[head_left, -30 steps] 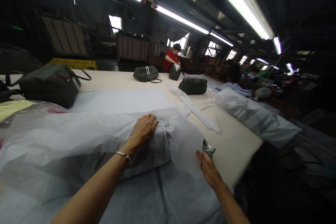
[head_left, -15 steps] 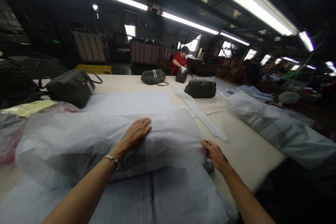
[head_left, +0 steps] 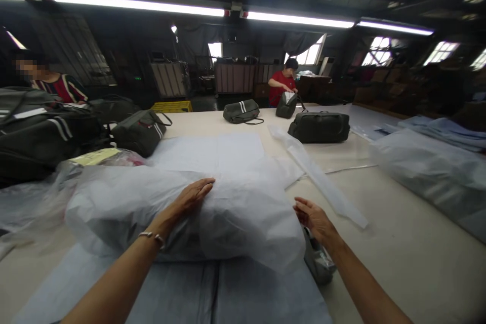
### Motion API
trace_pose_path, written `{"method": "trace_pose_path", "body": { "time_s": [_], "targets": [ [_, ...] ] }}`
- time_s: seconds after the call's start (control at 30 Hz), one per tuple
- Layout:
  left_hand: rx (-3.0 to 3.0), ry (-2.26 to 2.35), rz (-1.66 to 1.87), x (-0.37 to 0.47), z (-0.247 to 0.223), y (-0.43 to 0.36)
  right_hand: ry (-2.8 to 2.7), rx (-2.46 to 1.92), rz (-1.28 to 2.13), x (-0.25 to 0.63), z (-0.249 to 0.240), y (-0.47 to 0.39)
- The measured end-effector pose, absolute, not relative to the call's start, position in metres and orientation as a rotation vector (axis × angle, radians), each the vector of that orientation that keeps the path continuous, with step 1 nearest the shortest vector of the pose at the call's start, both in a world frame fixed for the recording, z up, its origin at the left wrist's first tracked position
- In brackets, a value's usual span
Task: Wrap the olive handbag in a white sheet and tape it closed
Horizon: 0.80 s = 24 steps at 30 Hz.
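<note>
A long, translucent white plastic bag (head_left: 250, 212) lies across the table in front of me, with something dark and bulky inside it. On its top rests my left hand (head_left: 194, 195), fingers stretched out and flat. My right hand (head_left: 313, 217) is just off the bag's right end, its fingers bent but apart, with nothing visible in them. Under that hand, a dark grey-green piece (head_left: 321, 266) shows beside the bag; whether it joins the contents I cannot tell. Pale bluish-white sheets (head_left: 182, 288) lie beneath the bag.
Dark duffel bags stand around: one at back right (head_left: 319, 126), one striped at the back (head_left: 241, 111), several piled left (head_left: 41, 131). A wrapped bundle (head_left: 433, 177) lies right. Across the table, a person in red (head_left: 281, 85) handles a bag; another person (head_left: 56, 86) is at left.
My right hand has let go of the bag's right edge, and its fingers have parted. The left hand stays on the bag. My view has turned left, bringing a second person into sight.
</note>
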State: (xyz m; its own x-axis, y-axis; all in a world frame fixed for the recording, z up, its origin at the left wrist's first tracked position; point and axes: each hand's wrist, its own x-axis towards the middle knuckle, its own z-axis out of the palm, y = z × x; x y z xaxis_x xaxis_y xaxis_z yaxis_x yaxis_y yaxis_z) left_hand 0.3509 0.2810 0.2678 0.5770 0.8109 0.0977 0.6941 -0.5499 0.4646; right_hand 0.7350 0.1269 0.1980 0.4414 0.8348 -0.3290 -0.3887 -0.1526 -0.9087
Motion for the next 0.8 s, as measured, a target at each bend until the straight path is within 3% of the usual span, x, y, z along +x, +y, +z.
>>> {"method": "trace_pose_path", "body": {
  "time_s": [0.17,0.3,0.43,0.8],
  "targets": [
    [2.394,1.314,0.449,0.360,0.265,0.279,-0.533,-1.840,0.779,0.825,0.130,0.068],
    [2.389,1.325,0.468,0.365,0.265,0.274,-0.514,-1.949,0.934,0.852,0.094,0.013],
    [2.372,1.361,0.417,0.366,0.267,0.272,-0.565,-1.670,1.342,0.827,0.104,-0.006],
    [2.327,1.505,0.108,0.377,0.281,0.294,-0.703,-1.824,1.262,0.820,0.105,0.027]
  ]
}}
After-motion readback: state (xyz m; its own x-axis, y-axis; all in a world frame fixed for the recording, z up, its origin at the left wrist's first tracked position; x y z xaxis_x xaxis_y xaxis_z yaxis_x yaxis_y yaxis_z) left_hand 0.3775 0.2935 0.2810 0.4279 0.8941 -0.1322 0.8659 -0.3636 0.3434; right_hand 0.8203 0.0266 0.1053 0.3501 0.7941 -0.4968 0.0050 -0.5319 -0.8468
